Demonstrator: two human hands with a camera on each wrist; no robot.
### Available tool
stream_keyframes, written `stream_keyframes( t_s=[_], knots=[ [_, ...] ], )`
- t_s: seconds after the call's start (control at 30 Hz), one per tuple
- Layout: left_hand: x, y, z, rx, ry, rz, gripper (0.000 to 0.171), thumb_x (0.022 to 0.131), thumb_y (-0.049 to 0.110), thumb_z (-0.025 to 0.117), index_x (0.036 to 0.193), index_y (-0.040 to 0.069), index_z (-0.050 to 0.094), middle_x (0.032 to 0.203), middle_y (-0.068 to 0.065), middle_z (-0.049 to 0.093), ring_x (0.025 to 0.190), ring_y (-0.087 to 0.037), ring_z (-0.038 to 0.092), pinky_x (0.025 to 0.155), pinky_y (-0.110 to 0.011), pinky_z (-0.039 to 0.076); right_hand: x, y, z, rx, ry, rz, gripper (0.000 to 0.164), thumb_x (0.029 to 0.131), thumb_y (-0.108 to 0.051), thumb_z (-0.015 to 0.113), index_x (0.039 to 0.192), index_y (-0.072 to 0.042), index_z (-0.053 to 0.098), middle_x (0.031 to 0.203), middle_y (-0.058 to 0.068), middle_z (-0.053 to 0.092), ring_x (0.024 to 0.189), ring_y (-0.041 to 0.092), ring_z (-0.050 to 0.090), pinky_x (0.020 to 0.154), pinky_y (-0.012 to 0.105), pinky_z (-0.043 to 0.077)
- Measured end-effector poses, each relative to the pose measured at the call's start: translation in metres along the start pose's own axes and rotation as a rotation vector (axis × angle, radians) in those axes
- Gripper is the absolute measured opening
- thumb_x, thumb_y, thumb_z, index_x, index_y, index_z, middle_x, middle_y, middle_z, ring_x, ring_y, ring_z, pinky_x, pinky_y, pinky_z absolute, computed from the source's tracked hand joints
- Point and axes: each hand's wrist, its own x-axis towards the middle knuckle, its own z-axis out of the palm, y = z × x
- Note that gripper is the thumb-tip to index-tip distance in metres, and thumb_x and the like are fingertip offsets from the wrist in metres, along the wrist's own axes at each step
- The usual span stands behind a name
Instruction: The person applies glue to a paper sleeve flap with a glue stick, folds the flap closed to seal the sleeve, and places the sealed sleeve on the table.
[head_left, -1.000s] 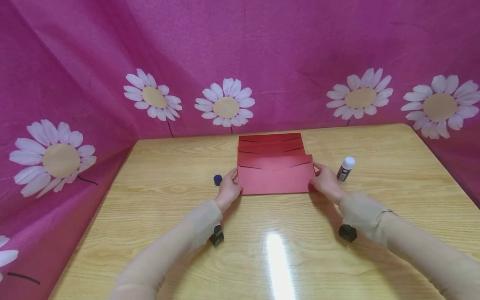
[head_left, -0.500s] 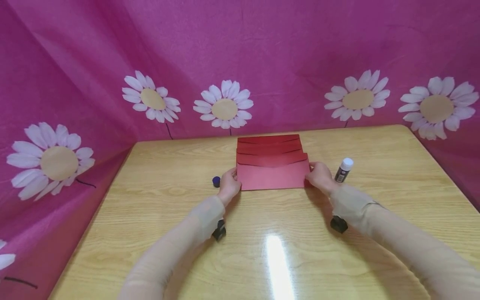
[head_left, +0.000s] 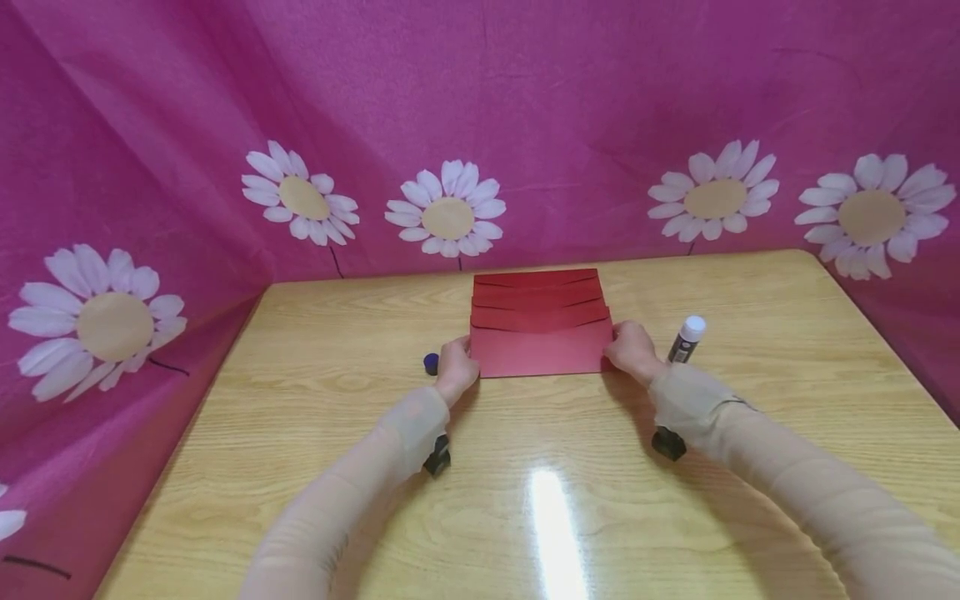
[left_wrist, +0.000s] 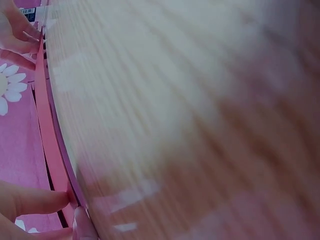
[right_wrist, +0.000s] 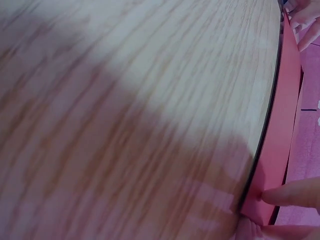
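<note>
Three red envelopes overlap in a stepped row in the head view, flaps toward the back. The front envelope [head_left: 542, 353] lies nearest me, partly covering the middle envelope [head_left: 536, 298] and the rear envelope [head_left: 534, 278]. My left hand [head_left: 456, 372] pinches its left end, and my right hand [head_left: 633, 350] pinches the right end. In the left wrist view, fingers [left_wrist: 37, 201] press the face of the front envelope [left_wrist: 48, 135] with the thumb at its lower edge. The right wrist view has a finger [right_wrist: 292, 194] on the face of the same envelope [right_wrist: 280, 120].
A glue stick with a white cap [head_left: 686, 339] stands on the wooden table [head_left: 337, 333] just beyond my right hand. A small dark blue cap [head_left: 431, 363] sits left of my left hand. A pink cloth with daisies [head_left: 570, 125] hangs behind the table.
Both hands have brought the front envelope slightly back and left, so it lines up more closely with the two behind it. The grip at both ends stays the same.
</note>
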Motion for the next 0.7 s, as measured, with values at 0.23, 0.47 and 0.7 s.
stream_keyframes(
  t_s=[0.23, 0.47, 0.7],
  knots=[
    [0.03, -0.034, 0.024, 0.094, 0.041, 0.039, 0.045, 0.074, -0.007, 0.046, 0.118, -0.002, 0.054, 0.113, -0.013, 0.059, 0.109, -0.021, 0.052, 0.09, -0.028, 0.042, 0.0, -0.001, 0.001, -0.009, 0.006, 0.011, 0.021, 0.07, 0.005, 0.047, 0.084, 0.013, 0.059, 0.072, 0.016, 0.053, 0.066, 0.024, 0.045, 0.056, 0.028, 0.038],
    [0.013, -0.021, 0.018, 0.162, 0.082, 0.053, 0.043, 0.072, -0.008, 0.046, 0.114, -0.004, 0.057, 0.105, -0.021, 0.056, 0.102, -0.03, 0.049, 0.086, -0.032, 0.042, 0.0, 0.002, 0.002, -0.004, -0.003, -0.006, 0.01, 0.07, 0.006, 0.046, 0.069, 0.006, 0.055, 0.063, 0.01, 0.048, 0.06, 0.02, 0.044, 0.049, 0.023, 0.035],
    [0.006, -0.01, 0.011, 0.133, 0.057, 0.002, 0.04, 0.076, -0.005, 0.048, 0.115, -0.003, 0.055, 0.103, -0.02, 0.049, 0.095, -0.03, 0.048, 0.082, -0.034, 0.041, -0.001, 0.001, -0.003, 0.013, -0.061, 0.008, 0.028, 0.073, 0.005, 0.045, 0.096, 0.016, 0.057, 0.086, 0.026, 0.056, 0.073, 0.027, 0.049, 0.063, 0.031, 0.043]
  ],
)
